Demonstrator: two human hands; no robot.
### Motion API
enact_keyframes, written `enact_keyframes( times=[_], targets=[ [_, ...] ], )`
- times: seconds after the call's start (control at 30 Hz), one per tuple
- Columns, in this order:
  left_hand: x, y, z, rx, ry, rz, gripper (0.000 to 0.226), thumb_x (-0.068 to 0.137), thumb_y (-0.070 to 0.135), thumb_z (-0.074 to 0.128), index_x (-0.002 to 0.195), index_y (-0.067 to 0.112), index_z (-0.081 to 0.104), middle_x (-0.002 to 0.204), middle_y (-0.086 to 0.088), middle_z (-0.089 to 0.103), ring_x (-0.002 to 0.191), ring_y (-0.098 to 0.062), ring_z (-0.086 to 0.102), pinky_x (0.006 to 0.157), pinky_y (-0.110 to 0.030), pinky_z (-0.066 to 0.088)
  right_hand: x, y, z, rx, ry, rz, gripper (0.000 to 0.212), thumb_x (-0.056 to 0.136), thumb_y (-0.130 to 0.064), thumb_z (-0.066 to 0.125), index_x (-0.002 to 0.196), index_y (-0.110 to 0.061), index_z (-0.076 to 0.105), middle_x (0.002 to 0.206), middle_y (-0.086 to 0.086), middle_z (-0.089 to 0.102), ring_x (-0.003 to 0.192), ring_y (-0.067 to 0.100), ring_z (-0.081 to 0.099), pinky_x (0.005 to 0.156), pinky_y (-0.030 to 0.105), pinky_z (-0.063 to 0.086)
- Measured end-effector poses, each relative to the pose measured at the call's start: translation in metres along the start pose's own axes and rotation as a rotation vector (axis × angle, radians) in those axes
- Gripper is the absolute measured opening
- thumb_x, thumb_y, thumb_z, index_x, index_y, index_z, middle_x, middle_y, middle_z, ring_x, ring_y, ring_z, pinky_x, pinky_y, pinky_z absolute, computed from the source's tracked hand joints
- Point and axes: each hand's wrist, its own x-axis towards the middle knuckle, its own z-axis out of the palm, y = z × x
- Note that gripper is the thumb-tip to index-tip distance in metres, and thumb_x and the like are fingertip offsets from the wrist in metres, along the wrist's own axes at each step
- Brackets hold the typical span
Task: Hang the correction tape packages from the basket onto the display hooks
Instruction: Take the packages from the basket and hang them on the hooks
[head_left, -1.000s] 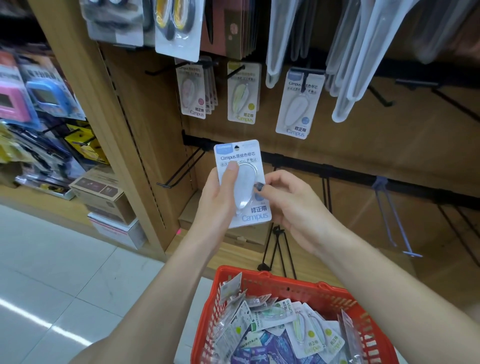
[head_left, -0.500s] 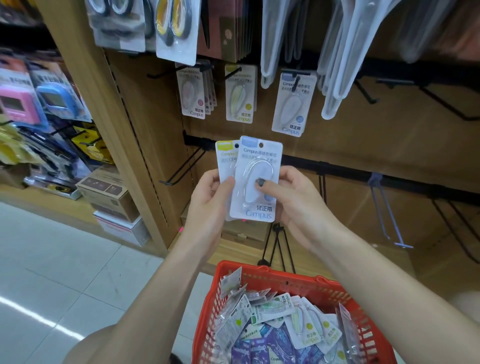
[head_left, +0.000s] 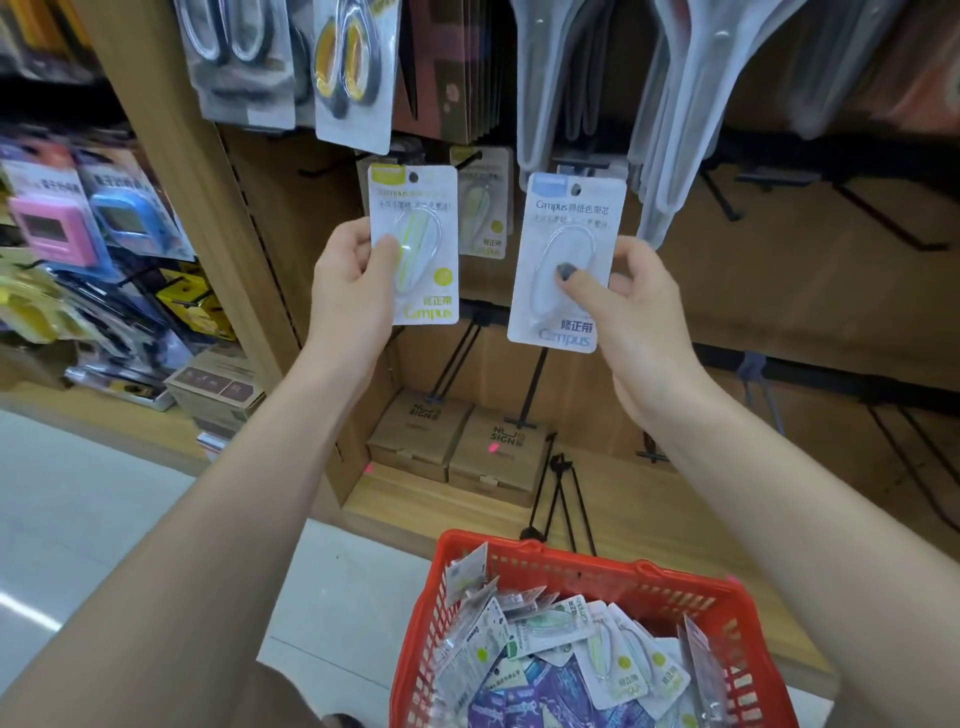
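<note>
My left hand pinches the yellow-striped correction tape card by its left edge, thumb across the clear blister and fingers curled behind, holding it upright before the wooden display panel. My right hand grips the blue-topped white correction tape card by its lower right side, thumb pressed on the bubble, its hang hole just below a black hook. More packages lie heaped in the red plastic basket below.
</note>
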Motion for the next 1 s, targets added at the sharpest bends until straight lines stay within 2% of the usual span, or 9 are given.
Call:
enact_keyframes(
  times=[0.17,0.33,0.4,0.57,0.73,0.77,0.83,0.9,1.0],
  targets=[
    [0.008,0.001,0.0,0.073,0.001,0.016,0.019,0.101,0.024,0.05,0.113,0.029,0.064,0.093,0.019,0.078,0.091,-0.003,0.075,0.066,-0.021,0.059,0.001,0.007,0.002,-0.057,0.047,-0.015,0.022,0.1,-0.018,0.069,0.12,-0.024,0.062,0.111,-0.008,0.078,0.101,0.008,0.075,0.085,0.034,0.063],
    [0.006,-0.002,-0.001,0.156,-0.022,0.041,0.02,0.105,0.026,0.048,0.116,0.028,0.064,0.103,0.01,0.076,0.094,-0.005,0.075,0.067,-0.022,0.059,-0.003,0.01,0.003,-0.131,0.112,-0.074,0.017,0.099,-0.022,0.069,0.111,-0.03,0.06,0.101,-0.017,0.077,0.093,0.0,0.074,0.068,0.015,0.057],
    [0.008,-0.004,0.0,0.173,-0.008,0.025,0.019,0.107,0.024,0.047,0.118,0.026,0.063,0.105,0.008,0.075,0.093,-0.003,0.075,0.065,-0.019,0.058,-0.003,0.01,0.003,-0.129,0.129,-0.074,0.016,0.099,-0.022,0.069,0.109,-0.03,0.059,0.1,-0.018,0.077,0.093,0.0,0.074,0.067,0.015,0.057],
    [0.022,-0.008,0.011,0.267,-0.012,-0.004,0.016,0.109,0.025,0.046,0.12,0.022,0.058,0.105,0.011,0.071,0.086,0.003,0.072,0.062,-0.013,0.055,0.019,0.014,0.006,-0.078,0.144,0.035,0.021,0.097,-0.023,0.071,0.116,-0.026,0.062,0.108,-0.005,0.078,0.098,0.01,0.075,0.09,0.039,0.061],
    [0.045,-0.021,0.035,0.366,-0.07,-0.076,0.015,0.11,0.018,0.04,0.12,0.02,0.052,0.096,0.011,0.06,0.082,0.001,0.058,0.06,-0.002,0.043,0.052,0.027,0.013,0.046,0.216,0.164,0.025,0.099,-0.023,0.07,0.123,-0.021,0.066,0.117,-0.004,0.076,0.109,0.013,0.072,0.103,0.037,0.056],
    [0.05,-0.022,0.04,0.39,-0.081,-0.082,0.016,0.111,0.017,0.039,0.121,0.017,0.051,0.096,0.008,0.06,0.082,-0.002,0.057,0.061,-0.003,0.044,0.059,0.03,0.014,0.057,0.228,0.176,0.027,0.099,-0.023,0.07,0.126,-0.02,0.067,0.119,-0.005,0.075,0.11,0.013,0.071,0.104,0.035,0.055],
    [0.061,-0.025,0.051,0.439,-0.099,-0.083,0.025,0.112,0.018,0.036,0.133,0.01,0.048,0.109,-0.003,0.061,0.093,-0.017,0.06,0.079,-0.02,0.049,0.074,0.034,0.016,0.048,0.256,0.211,0.028,0.098,-0.025,0.07,0.125,-0.019,0.066,0.117,-0.007,0.073,0.111,0.014,0.069,0.105,0.034,0.053],
    [0.074,-0.026,0.059,0.508,-0.11,-0.072,0.035,0.112,0.016,0.034,0.145,0.006,0.042,0.124,-0.014,0.058,0.107,-0.028,0.058,0.088,-0.032,0.048,0.091,0.035,0.015,0.04,0.289,0.278,0.026,0.096,-0.029,0.073,0.12,-0.02,0.065,0.115,-0.003,0.073,0.11,0.019,0.069,0.105,0.039,0.054],
    [0.095,-0.028,0.069,0.59,-0.143,-0.117,0.044,0.113,0.017,0.032,0.157,0.009,0.031,0.153,-0.022,0.046,0.138,-0.036,0.047,0.113,-0.042,0.041,0.109,0.038,0.012,0.068,0.293,0.348,0.031,0.094,-0.031,0.075,0.121,-0.02,0.063,0.123,0.003,0.072,0.112,0.023,0.07,0.099,0.041,0.06]
  ],
)
